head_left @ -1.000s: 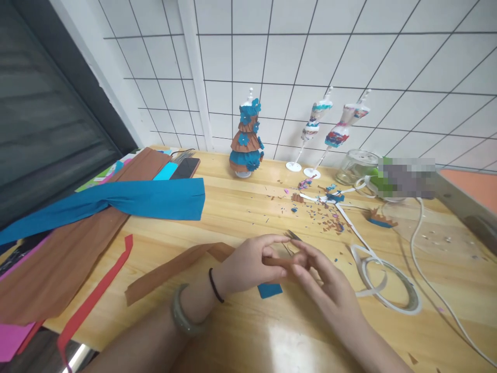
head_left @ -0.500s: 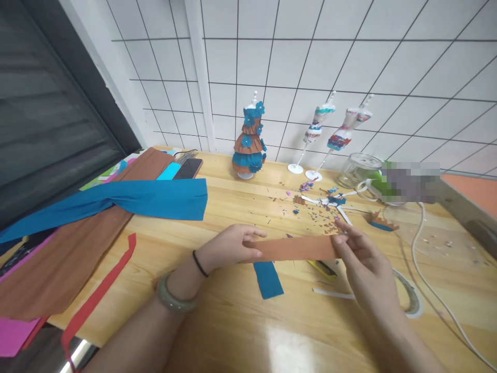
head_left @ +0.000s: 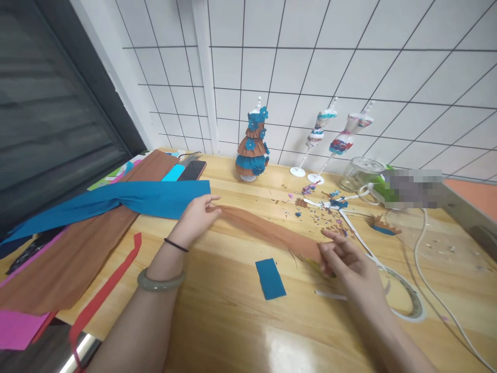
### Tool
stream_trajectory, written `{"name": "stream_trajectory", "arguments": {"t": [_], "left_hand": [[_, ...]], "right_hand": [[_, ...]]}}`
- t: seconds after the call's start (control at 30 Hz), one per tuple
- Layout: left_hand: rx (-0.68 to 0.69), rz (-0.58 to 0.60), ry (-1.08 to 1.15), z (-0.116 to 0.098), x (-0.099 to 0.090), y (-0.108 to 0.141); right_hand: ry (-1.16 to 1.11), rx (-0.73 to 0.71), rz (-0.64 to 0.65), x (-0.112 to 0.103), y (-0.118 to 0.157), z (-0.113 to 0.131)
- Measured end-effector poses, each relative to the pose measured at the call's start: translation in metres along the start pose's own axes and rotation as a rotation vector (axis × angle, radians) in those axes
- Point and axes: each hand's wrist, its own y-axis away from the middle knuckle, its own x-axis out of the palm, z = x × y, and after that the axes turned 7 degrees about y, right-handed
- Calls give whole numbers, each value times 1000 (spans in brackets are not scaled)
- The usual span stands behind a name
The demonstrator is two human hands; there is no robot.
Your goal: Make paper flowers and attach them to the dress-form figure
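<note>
A long strip of brown crepe paper (head_left: 264, 230) stretches between my hands above the wooden table. My left hand (head_left: 200, 212) pinches its far-left end, close to the blue crepe paper sheet (head_left: 166, 199). At the other end, my right hand (head_left: 344, 256) grips the strip between thumb and fingers. Below the strip lies a small blue paper rectangle (head_left: 271, 278). Partly hidden behind my right hand is something yellow, and a roll of white tape (head_left: 413, 305) rests just right of my wrist.
A small dress form (head_left: 252, 145) in brown and blue ruffles stands near the tiled wall, with two slimmer forms (head_left: 341, 142) to its right. Paper scraps (head_left: 322, 217) litter the table. Brown crepe paper (head_left: 77, 259) and a red strip (head_left: 112, 280) lie left. A glass jar (head_left: 359, 173) stands behind.
My left hand has moved left and away from me, drawing the brown strip out longer. My right hand has shifted slightly left, still holding its end.
</note>
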Motion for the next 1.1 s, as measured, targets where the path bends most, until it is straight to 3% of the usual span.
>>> {"name": "stream_trajectory", "arguments": {"t": [0.27, 0.37, 0.47, 0.57, 0.73, 0.87, 1.1], "left_hand": [[224, -490, -383, -12, 3, 4], [215, -561, -546, -17, 15, 10], [146, -442, -637, -19, 31, 14], [128, -296, -674, -21, 42, 17], [24, -78, -717, -26, 37, 23], [-88, -42, -838, -21, 30, 23], [46, 46, -803, -16, 40, 22]], "right_hand": [[-206, 53, 353, 27, 28, 1], [-286, 131, 450, 37, 38, -1], [-290, 223, 496, 44, 44, -3], [-297, 271, 460, 46, 45, -6], [-234, 210, 367, 43, 40, -12], [-146, 136, 362, 44, 42, -8], [-111, -5, 525, 47, 51, 7]]}}
